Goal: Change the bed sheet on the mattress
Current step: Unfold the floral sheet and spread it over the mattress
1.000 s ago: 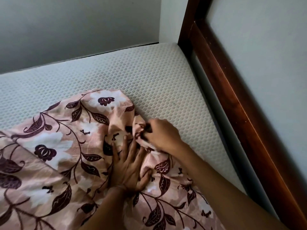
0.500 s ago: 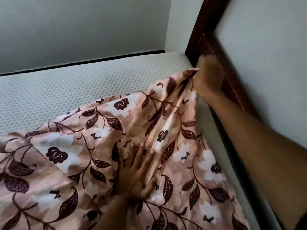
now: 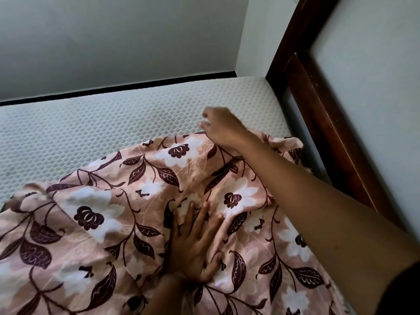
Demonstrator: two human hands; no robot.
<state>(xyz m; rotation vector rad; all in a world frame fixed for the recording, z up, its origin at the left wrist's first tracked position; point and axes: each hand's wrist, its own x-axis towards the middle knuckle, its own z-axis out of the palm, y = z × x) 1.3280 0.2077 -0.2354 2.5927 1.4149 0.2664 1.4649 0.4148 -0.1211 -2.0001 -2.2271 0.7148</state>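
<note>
Covering the near part of the mattress (image 3: 109, 126), the bed sheet (image 3: 141, 201) is a peach-pink cloth printed with large white flowers, dark maroon blossoms and maroon leaves on thin curling stems. It lies rumpled, with ridges and folds running across it and a bunched corner at the right, close to the mattress edge beside the dark wooden bed frame (image 3: 329, 123). The far strip of the mattress, white with a quilted honeycomb texture, is bare up to the grey wall (image 3: 113, 42). The left hand (image 3: 193, 248) rests palm down on the middle of the sheet, its fingers (image 3: 189, 214) straight and spread, pointing away from the person and pressing the cloth flat. The right hand (image 3: 223, 130) is well apart from it, reached forward on an outstretched arm to the sheet's far edge, where cloth meets bare mattress. It is blurred, with fingers loosely bent toward the left; whether it pinches the fabric or only hovers over it cannot be told.
</note>
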